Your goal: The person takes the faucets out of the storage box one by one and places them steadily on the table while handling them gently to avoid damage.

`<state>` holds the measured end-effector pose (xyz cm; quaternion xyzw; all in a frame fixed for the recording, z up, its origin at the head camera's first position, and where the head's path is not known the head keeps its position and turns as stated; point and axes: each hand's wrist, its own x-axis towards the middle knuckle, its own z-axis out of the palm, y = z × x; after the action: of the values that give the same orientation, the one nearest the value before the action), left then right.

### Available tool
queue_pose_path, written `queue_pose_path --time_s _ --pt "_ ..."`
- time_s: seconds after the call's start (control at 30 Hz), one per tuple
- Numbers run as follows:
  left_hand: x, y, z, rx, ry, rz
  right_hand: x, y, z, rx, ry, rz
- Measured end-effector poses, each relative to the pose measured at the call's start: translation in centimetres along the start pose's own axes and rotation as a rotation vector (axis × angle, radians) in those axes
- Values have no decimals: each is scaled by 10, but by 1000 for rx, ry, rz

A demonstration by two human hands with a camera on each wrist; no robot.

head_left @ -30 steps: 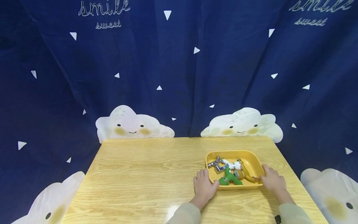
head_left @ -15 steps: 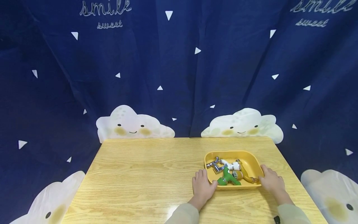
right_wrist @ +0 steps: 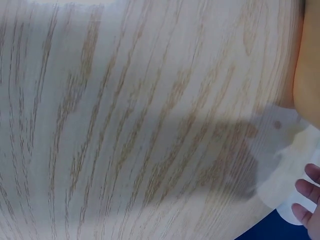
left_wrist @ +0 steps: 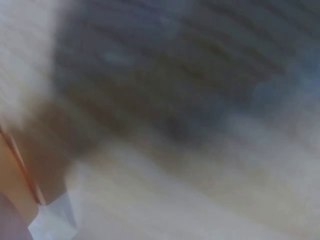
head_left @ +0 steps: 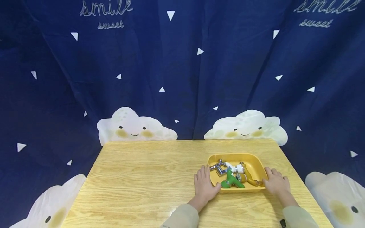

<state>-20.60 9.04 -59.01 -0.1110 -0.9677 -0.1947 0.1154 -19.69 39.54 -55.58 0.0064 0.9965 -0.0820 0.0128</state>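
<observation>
A yellow plastic tray (head_left: 258, 163) rests on the right part of the table. Several taps lie in it: a green tap (head_left: 231, 180), a white tap (head_left: 238, 168), a chrome tap (head_left: 220, 171) and a yellow-brown tap (head_left: 251, 177). My left hand (head_left: 204, 186) lies along the tray's left side, fingers fairly straight, thumb against the front left corner. At the right side my right hand (head_left: 276, 183) touches the edge. Its spaced fingers (right_wrist: 306, 190) show in the right wrist view, not wrapped round the tray. Blur hides the left fingers in the left wrist view.
The wooden table (head_left: 148, 177) extends to the left of the tray. Behind and beside it hangs a dark blue curtain (head_left: 182, 79) with cloud faces and white triangles. A small black object (head_left: 283, 223) shows at the right sleeve.
The tray with its taps has shifted slightly to the left, and both hands with it. The left fingers have stretched out farther along the tray's side.
</observation>
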Motion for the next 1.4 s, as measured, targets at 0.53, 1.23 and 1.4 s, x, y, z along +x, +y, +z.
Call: queue_pose_path --time_s 0.53,1.23,1.4 --pt "45 23 -42 433 -159 875 -1 -1 1 2 -14 14" --pt "53 46 -34 745 -398 913 1 0 3 5 -16 13" --pt "54 46 -30 780 -411 898 1 1 3 5 -14 12"
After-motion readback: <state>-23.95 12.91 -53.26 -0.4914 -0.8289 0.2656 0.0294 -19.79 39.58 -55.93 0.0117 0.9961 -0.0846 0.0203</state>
